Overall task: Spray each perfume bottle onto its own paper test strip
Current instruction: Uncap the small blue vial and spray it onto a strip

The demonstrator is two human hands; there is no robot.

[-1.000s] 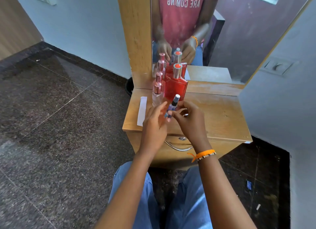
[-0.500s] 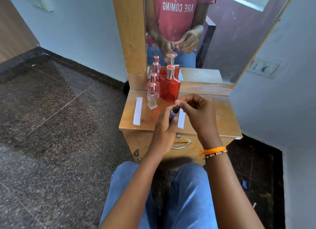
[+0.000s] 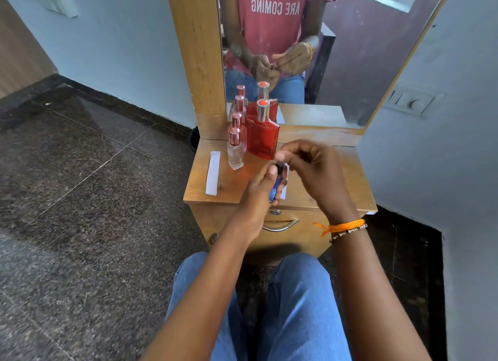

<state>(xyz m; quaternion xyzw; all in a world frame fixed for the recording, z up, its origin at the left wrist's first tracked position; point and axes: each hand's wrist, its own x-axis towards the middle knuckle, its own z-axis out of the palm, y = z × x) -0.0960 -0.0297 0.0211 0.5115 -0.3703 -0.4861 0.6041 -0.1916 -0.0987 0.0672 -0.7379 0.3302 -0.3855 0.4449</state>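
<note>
In the head view, a small blue bottle is held upright in the grip of the left hand above the worktop. Its top is pinched by the right hand. A test strip lies partly hidden beneath. Spray could be misdirected if the nozzle faces away.

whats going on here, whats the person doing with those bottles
A seated person is working at a small wooden dresser with a mirror. The left hand grips a small blue perfume bottle upright, while the right hand has its fingers at the bottle's dark top. A red bottle and a clear bottle stand at the back. One paper strip lies on the left; another peeks out beneath the hands.
</note>
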